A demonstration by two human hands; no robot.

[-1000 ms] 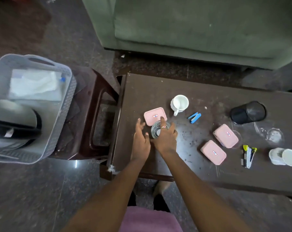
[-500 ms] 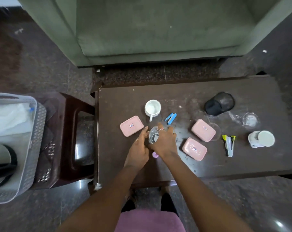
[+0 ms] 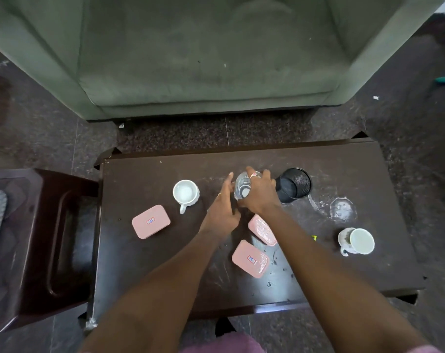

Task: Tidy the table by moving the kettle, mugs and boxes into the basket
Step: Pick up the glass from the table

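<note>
Right hand (image 3: 258, 193): fingers wrapped round clear glass (image 3: 242, 187), mouth facing up at camera, axis upright.
Left hand (image 3: 222, 210): open, fingertips beside glass.

The counter (image 3: 129, 263) lies bare along its near-left edge and far strip — room to pass there. The middle is crowded: a black mesh cup (image 3: 294, 185) just right of the hands, three pink boxes (image 3: 151, 221) scattered, a white mug (image 3: 185, 193) left of them.
</note>
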